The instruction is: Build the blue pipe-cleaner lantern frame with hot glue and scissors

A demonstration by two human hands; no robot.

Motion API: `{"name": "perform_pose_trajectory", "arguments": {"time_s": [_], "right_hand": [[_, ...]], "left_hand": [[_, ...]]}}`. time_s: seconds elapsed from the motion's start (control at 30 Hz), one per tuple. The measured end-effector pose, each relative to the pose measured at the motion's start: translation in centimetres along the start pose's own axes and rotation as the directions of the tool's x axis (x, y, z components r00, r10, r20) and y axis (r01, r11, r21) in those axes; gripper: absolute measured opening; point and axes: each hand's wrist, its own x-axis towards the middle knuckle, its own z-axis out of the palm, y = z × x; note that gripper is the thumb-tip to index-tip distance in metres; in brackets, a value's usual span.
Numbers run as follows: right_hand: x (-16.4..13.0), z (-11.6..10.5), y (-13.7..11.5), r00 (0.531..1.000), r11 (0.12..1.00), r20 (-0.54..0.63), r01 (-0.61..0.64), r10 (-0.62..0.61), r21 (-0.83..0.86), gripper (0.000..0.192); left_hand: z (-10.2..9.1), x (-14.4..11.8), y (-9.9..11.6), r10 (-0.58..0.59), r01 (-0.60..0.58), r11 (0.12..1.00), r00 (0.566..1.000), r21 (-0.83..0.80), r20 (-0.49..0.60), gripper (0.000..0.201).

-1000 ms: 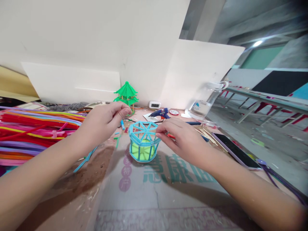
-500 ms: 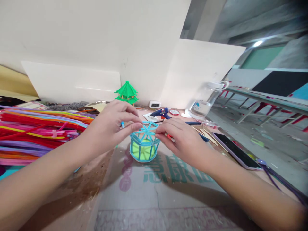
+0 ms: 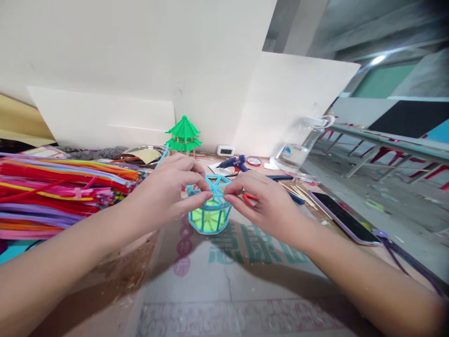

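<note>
Both hands, left hand (image 3: 168,189) and right hand (image 3: 261,201), pinch the blue cage (image 3: 209,210).

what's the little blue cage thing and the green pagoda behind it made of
The blue cage looks like fuzzy pipe cleaners: thin matte strands matching the coloured bundle beside it. The green pagoda seems the same for its roofs, with pale posts, possibly wooden sticks; too small to be sure.

Both arms come in bare from the lower corners, with no sleeve showing anywhere along the forearms. The left hand (image 3: 168,189) and the right hand (image 3: 266,201) are bare as well: no gloves, rings, watch or bracelet to be seen. The fingernails look short and unpainted, as far as the blur allows.
</note>
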Motion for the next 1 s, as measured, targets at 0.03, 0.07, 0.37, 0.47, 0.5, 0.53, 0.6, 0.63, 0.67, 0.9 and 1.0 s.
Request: {"name": "perform_pose_trajectory", "arguments": {"time_s": [0.03, 0.07, 0.37, 0.47, 0.5, 0.53, 0.6, 0.63, 0.67, 0.9, 1.0], "right_hand": [[0.0, 0.0, 0.0, 1.0, 1.0, 0.003, -0.016, 0.016, 0.018, 0.007], [0.1, 0.0, 0.0, 1.0, 0.999, 0.005, -0.03, 0.03, 0.037, 0.007], [0.1, -0.6, -0.4, 0.991, 0.996, 0.109, -0.083, 0.078, 0.038, 0.008], [0.2, -0.4, -0.6, 0.989, 0.998, 0.135, -0.061, 0.058, 0.02, 0.009], [0.2, -0.3, -0.6, 0.99, 0.998, 0.133, -0.057, 0.054, 0.014, 0.009], [0.2, -0.3, -0.6, 0.991, 0.999, 0.126, -0.051, 0.05, 0.008, 0.009], [0.2, -0.1, -0.6, 0.993, 0.999, 0.112, -0.035, 0.035, -0.005, 0.009], [0.2, -0.1, -0.6, 0.994, 1.0, 0.107, -0.028, 0.029, -0.011, 0.009], [0.1, 0.0, -0.6, 0.994, 1.0, 0.106, -0.023, 0.025, -0.016, 0.009], [0.1, 0.2, -0.6, 0.992, 0.999, 0.125, -0.006, 0.01, -0.035, 0.009], [0.1, 0.2, -0.8, 0.992, 0.999, 0.126, -0.008, 0.012, -0.031, 0.01]], "left_hand": [[0.0, 0.0, 0.0, -0.007, 0.007, 1.0, 1.0, -0.013, 0.007, 0.019], [0.0, 0.0, -0.1, -0.01, 0.01, 1.0, 1.0, -0.028, 0.02, 0.02], [-0.9, -0.2, -3.3, -0.023, 0.044, 0.996, 0.968, -0.076, 0.25, 0.026], [-0.6, -0.3, -4.0, -0.046, 0.083, 0.991, 0.948, -0.106, 0.316, 0.026], [-0.6, -0.3, -4.0, -0.05, 0.092, 0.989, 0.944, -0.115, 0.326, 0.026], [-0.5, -0.2, -4.0, -0.052, 0.098, 0.987, 0.941, -0.123, 0.334, 0.026], [-0.5, -0.2, -3.8, -0.057, 0.109, 0.985, 0.938, -0.135, 0.343, 0.025], [-0.5, -0.2, -3.6, -0.06, 0.114, 0.984, 0.937, -0.138, 0.343, 0.024], [-0.5, -0.2, -3.5, -0.063, 0.118, 0.983, 0.938, -0.14, 0.342, 0.024], [-0.8, 0.0, -3.0, -0.073, 0.127, 0.982, 0.934, -0.136, 0.35, 0.019], [-0.8, 0.0, -2.9, -0.075, 0.128, 0.984, 0.931, -0.126, 0.358, 0.019]]}}
